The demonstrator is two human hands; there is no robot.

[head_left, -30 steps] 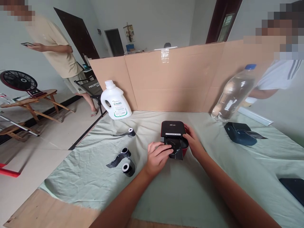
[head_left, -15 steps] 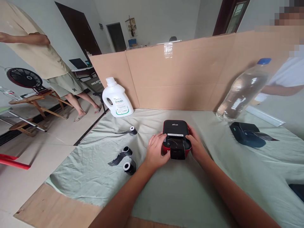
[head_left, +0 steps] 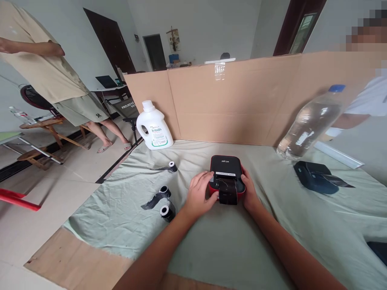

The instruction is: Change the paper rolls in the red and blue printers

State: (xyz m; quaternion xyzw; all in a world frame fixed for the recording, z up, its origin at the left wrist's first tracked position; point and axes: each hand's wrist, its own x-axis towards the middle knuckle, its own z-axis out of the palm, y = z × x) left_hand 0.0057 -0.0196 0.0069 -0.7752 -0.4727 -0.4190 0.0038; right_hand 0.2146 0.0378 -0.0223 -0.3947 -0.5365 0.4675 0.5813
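A small black and red label printer [head_left: 225, 165] sits on the green cloth in front of me, with a black strip [head_left: 228, 193] hanging out of its near side. My left hand [head_left: 201, 193] grips the printer's left side, its thumb at the front corner by the strip. Around the right side wraps my right hand [head_left: 250, 191]; part of its fingers is hidden behind the casing. To the left lie several small black rolls with white cores, among them a far roll [head_left: 172, 166], a middle roll [head_left: 164, 191] with a loose tail, and a near roll [head_left: 167, 212].
A white jug [head_left: 155, 127] stands at the back left before a cardboard screen [head_left: 226, 108]. At the right are a large clear bottle [head_left: 311, 123] with a blue cap and another dark printer [head_left: 314, 177] with a strip out. One person stands at left, another behind the screen at right.
The view has shifted slightly, so everything sits a little lower and farther right. My right thumb has moved off the printer's top to its side. Both hands still hold the printer.
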